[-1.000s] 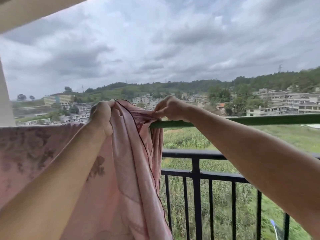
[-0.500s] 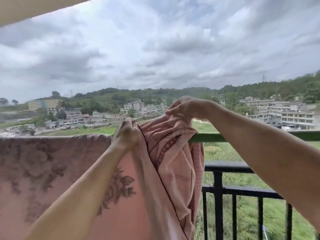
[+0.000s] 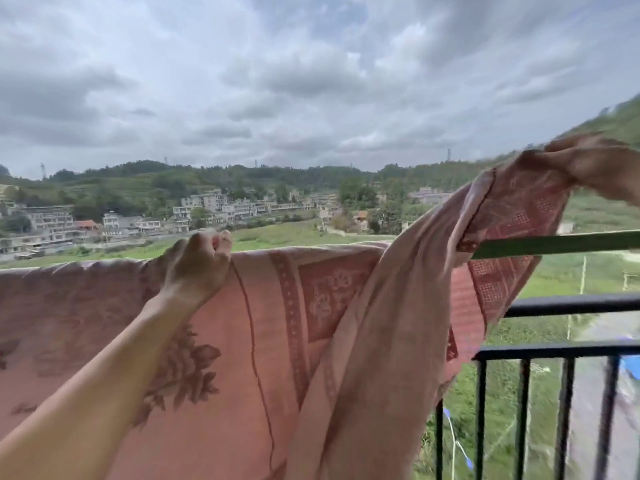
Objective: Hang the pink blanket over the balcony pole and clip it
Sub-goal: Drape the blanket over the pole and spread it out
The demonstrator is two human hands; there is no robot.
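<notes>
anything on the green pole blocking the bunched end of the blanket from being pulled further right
Nothing visible. The bare green pole runs clear to the frame's right edge, and the right hand holds the pink patterned blanket's end lifted above it.

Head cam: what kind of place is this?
Likely an upper-floor balcony used for drying laundry: a black metal railing, a green pole with a pink blanket draped over it, and fields and a hillside town far below.
</notes>
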